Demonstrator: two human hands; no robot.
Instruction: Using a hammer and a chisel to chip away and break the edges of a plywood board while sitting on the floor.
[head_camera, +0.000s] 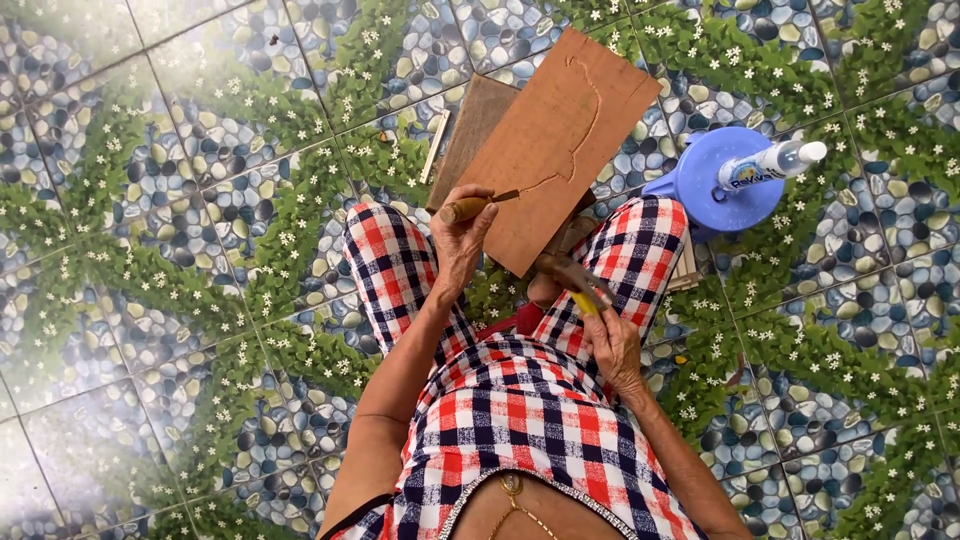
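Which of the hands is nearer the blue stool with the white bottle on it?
Right. The right hand, gripping a hammer, sits below-left of the blue stool; the left hand, holding a chisel, is farther, across the wooden board.

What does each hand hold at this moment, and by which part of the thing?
The left hand holds a chisel by its wooden handle, tip on the wooden board. The right hand holds a hammer by its yellow handle.

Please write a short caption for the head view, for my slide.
Left hand holds a chisel on a wooden board; right hand grips a hammer.
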